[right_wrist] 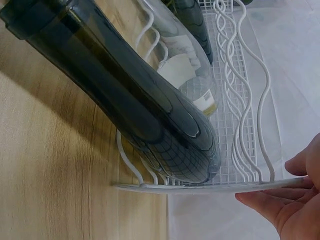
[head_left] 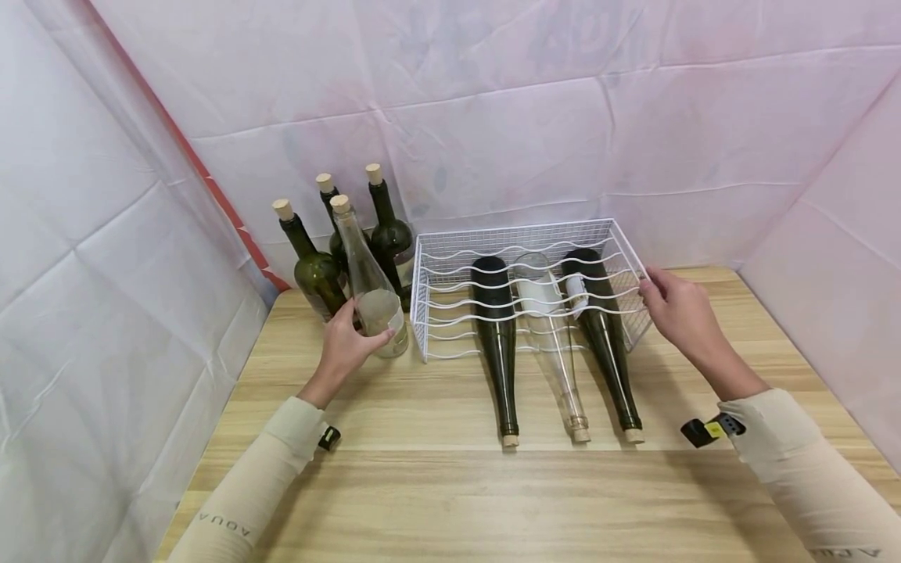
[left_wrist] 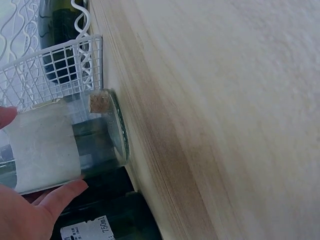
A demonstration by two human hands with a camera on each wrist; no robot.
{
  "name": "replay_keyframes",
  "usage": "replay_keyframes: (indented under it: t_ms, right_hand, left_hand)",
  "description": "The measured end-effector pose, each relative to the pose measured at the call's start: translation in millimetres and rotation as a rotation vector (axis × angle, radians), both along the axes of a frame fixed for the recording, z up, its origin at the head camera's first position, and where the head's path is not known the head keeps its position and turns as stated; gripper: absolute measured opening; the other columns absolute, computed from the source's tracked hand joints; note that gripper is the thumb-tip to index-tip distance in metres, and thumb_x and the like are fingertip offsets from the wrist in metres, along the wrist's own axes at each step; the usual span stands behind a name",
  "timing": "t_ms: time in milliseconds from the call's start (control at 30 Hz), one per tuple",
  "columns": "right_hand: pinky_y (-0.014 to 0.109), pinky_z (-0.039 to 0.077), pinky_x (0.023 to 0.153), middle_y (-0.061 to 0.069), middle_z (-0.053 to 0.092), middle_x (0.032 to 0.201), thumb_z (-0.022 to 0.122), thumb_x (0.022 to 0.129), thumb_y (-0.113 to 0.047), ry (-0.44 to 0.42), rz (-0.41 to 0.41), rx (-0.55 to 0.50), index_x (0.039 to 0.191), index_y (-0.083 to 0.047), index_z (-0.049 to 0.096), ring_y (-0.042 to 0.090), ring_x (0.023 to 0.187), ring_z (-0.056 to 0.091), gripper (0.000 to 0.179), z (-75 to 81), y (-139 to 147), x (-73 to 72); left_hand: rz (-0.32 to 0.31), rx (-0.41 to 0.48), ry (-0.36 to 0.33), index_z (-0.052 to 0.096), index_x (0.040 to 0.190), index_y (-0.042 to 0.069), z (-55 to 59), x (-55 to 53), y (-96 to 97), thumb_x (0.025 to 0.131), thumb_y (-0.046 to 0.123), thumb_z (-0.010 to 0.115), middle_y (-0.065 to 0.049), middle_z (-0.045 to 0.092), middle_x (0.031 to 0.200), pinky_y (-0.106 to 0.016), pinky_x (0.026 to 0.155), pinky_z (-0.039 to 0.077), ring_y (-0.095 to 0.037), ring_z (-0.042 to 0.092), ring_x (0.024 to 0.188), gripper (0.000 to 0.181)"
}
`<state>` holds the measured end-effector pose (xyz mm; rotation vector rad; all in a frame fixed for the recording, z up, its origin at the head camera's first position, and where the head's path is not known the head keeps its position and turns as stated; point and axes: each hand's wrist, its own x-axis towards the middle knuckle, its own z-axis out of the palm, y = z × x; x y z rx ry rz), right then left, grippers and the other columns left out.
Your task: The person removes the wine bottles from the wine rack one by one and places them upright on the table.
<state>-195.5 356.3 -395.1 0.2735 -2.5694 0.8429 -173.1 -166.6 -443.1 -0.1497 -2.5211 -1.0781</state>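
My left hand [head_left: 346, 342] holds a clear glass bottle [head_left: 367, 270] low on its body, thumb on one side and fingers on the other. The bottle is upright, corked and has a pale label [left_wrist: 45, 145]. Beside it stands a white wire wine rack [head_left: 419, 313]. On the rack's right side, my right hand [head_left: 681, 309] pinches the edge, with the thumb inside and fingers outside in the right wrist view. Lying in the rack, necks toward me, are a dark bottle [head_left: 497, 336], a clear bottle [head_left: 556, 344] and another dark bottle [head_left: 607, 336] at the right.
Behind the held bottle stand three corked dark green bottles: one at the left [head_left: 317, 270], one at the back [head_left: 328, 191] and one next to the rack [head_left: 387, 227]. The wooden table [head_left: 450, 500] meets cloth walls [head_left: 493, 141] at the back and sides.
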Motion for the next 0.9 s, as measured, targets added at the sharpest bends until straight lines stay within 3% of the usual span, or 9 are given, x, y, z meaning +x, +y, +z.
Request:
replay_keyframes:
  t_ms: [67, 167, 300, 500, 633, 900]
  right_hand:
    - [0.010, 0.037, 0.056, 0.030, 0.075, 0.094, 0.052, 0.104, -0.009, -0.012, 0.006, -0.005, 0.130, 0.014, 0.063, -0.009, 0.069, 0.051, 0.037, -0.3, 2.5, -0.6]
    - [0.009, 0.035, 0.055, 0.030, 0.075, 0.094, 0.052, 0.104, -0.009, -0.040, 0.015, -0.004, 0.129, 0.014, 0.064, -0.017, 0.068, 0.043, 0.036, -0.6, 5.3, -2.3]
    - [0.008, 0.036, 0.056, 0.030, 0.075, 0.097, 0.052, 0.105, -0.010, -0.080, 0.024, 0.002, 0.130, 0.015, 0.063, -0.016, 0.068, 0.044, 0.038, 0.8, 6.9, -4.0]
    - [0.008, 0.038, 0.056, 0.030, 0.075, 0.099, 0.051, 0.105, -0.011, -0.111, 0.025, 0.013, 0.131, 0.014, 0.062, -0.017, 0.070, 0.045, 0.038, 1.9, 7.8, -5.4]
    - [0.009, 0.039, 0.056, 0.030, 0.075, 0.098, 0.051, 0.105, -0.011, -0.110, 0.029, 0.015, 0.131, 0.014, 0.062, -0.016, 0.069, 0.045, 0.038, 1.9, 8.1, -5.5]
    - [0.007, 0.037, 0.056, 0.030, 0.076, 0.097, 0.052, 0.104, -0.011, -0.091, 0.018, 0.003, 0.131, 0.013, 0.063, -0.018, 0.068, 0.044, 0.037, 2.0, 7.9, -4.3]
  left_hand:
    - [-0.002, 0.001, 0.006, 0.057, 0.140, -0.001, 0.2, 0.3, -0.4, 0.076, 0.026, 0.092, -0.022, 0.069, 0.123, -0.050, 0.078, 0.064, -0.037, 0.071, 0.106, 0.078]
    - [-0.007, 0.008, 0.009, 0.058, 0.139, -0.001, 0.7, 0.5, -0.9, 0.076, 0.025, 0.092, -0.022, 0.070, 0.122, -0.049, 0.075, 0.064, -0.036, 0.072, 0.101, 0.076]
    - [-0.013, 0.032, -0.016, 0.054, 0.144, -0.002, 1.7, 0.6, -1.6, 0.077, 0.025, 0.091, -0.024, 0.068, 0.126, -0.049, 0.080, 0.065, -0.038, 0.071, 0.108, 0.081]
    - [-0.043, 0.103, -0.120, 0.039, 0.156, -0.003, 4.5, 0.1, -2.9, 0.082, 0.025, 0.088, -0.029, 0.059, 0.141, -0.050, 0.094, 0.061, -0.041, 0.062, 0.129, 0.093]
    - [-0.065, 0.132, -0.171, 0.032, 0.159, -0.001, 5.0, -1.2, -3.9, 0.084, 0.025, 0.086, -0.026, 0.048, 0.156, -0.050, 0.102, 0.057, -0.041, 0.055, 0.139, 0.096]
    - [-0.071, 0.145, -0.216, 0.029, 0.161, 0.001, 6.4, 1.9, -5.2, 0.087, 0.029, 0.084, -0.027, 0.044, 0.159, -0.052, 0.107, 0.054, -0.043, 0.052, 0.141, 0.096]
